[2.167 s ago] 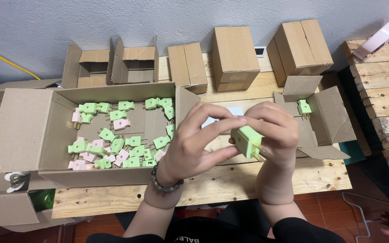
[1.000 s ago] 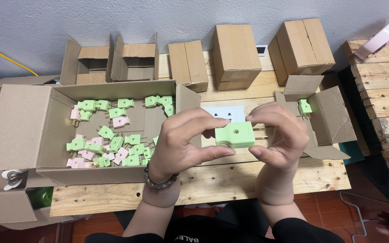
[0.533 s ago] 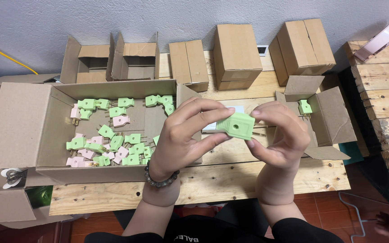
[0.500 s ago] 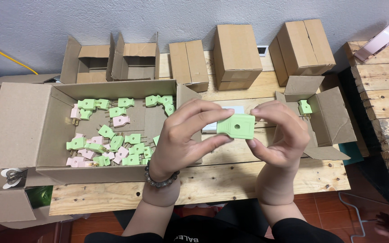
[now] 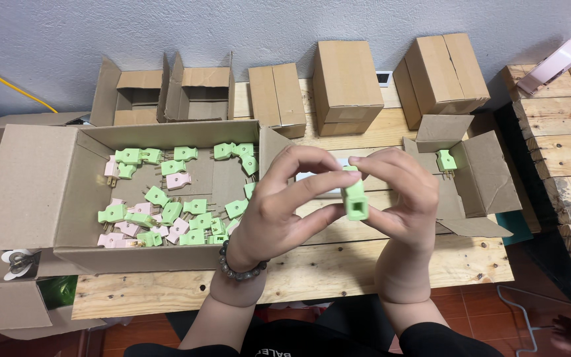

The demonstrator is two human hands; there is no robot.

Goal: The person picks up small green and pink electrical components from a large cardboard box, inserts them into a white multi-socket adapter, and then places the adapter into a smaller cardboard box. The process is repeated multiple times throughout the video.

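Observation:
Both hands hold one green plastic plug [image 5: 355,196] above the wooden table [image 5: 338,264]. My left hand [image 5: 284,205] pinches it from the left with fingers and thumb. My right hand [image 5: 401,198] grips it from the right. The plug stands on end, its square end facing the camera. To the left lies a large open cardboard box [image 5: 74,198] with several green and pink plugs [image 5: 166,205] loose inside. A small open box [image 5: 477,178] on the right holds a single green plug [image 5: 445,161].
Two open empty boxes [image 5: 166,92] and three closed boxes [image 5: 348,86] line the wall at the back. A pink device [image 5: 556,63] lies on wooden pallets [image 5: 563,152] at the right. A tape roll [image 5: 18,261] sits at the left edge.
The green plug has been turned in my hands from lying flat and broad to standing on end. Both hands stay over the same spot.

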